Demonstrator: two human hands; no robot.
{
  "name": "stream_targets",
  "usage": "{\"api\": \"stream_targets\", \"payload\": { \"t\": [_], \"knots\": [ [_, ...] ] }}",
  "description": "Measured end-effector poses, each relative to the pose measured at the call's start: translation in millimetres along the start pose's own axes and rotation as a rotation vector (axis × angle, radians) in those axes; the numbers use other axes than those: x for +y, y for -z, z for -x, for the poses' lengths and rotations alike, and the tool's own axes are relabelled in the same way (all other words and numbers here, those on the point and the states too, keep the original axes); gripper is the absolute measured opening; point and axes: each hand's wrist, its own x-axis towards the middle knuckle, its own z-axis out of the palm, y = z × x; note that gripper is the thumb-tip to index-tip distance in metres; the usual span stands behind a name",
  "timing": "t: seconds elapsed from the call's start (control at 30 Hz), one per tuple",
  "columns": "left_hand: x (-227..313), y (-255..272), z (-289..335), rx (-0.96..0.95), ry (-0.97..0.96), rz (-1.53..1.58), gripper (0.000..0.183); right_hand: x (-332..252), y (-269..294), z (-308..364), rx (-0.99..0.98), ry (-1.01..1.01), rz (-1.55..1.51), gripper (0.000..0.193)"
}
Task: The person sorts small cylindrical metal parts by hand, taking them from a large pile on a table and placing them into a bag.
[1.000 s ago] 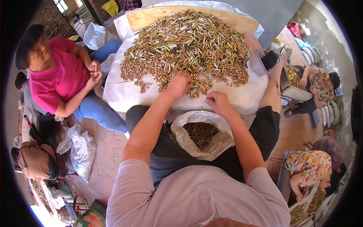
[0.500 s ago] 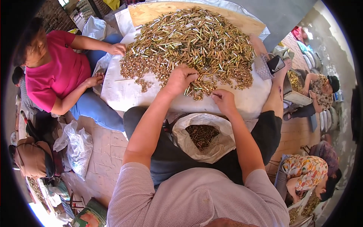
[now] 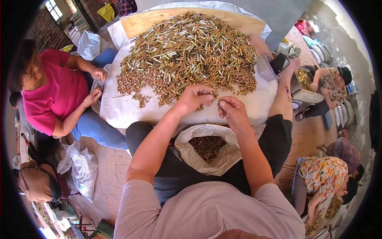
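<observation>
Over the near edge of the pile, my left hand [image 3: 195, 98] pinches a small brass-coloured metal piece [image 3: 215, 94] between thumb and fingers. Close beside it on the right, my right hand [image 3: 233, 112] is closed in a pinch; what its fingertips hold, if anything, is too small to make out. Beyond both hands spreads a heap of short, gold-coloured metal tubes [image 3: 191, 47]. Smaller coppery pieces [image 3: 139, 81] lie along its near left side. Between my knees, below the hands, an open white woven sack [image 3: 183, 140] holds many darker metal pieces [image 3: 207, 148].
The pile rests on a white-covered table [image 3: 119, 107] with a wooden board [image 3: 135, 26] behind it. A person in a pink shirt [image 3: 55, 91] sits at the left. A phone [image 3: 279, 62] lies at the right. Other people [image 3: 322, 175] work farther right. A plastic bag [image 3: 84, 167] stands on the floor.
My hands have come closer together, the left drawing back from the pile with a small piece. The co-worker's hand at the left has moved off the pile. The view has shifted slightly.
</observation>
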Motion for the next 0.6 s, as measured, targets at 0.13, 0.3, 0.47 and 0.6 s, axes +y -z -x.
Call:
{"api": "stream_targets", "payload": {
  "t": [0.13, 0.3, 0.47, 0.6],
  "knots": [
    [-5.9, -7.3, -7.0, -0.025, -0.056, 0.342, 0.027, -0.3, 2.5, 2.8, 0.007, 0.006, -0.044, 0.012],
    [-12.7, -16.7, -13.2, 0.009, -0.03, 0.436, 0.025, -0.9, 1.7, 3.9, 0.035, 0.015, -0.052, 0.012],
    [-8.2, -22.4, -13.0, 0.055, 0.018, 0.451, 0.021, 2.3, 7.0, 2.9, 0.04, 0.032, -0.117, 0.014],
    [-8.6, -21.9, -13.7, 0.054, 0.018, 0.451, 0.021, 3.3, 11.7, 1.8, 0.023, 0.024, -0.146, 0.011]
  ]
}}
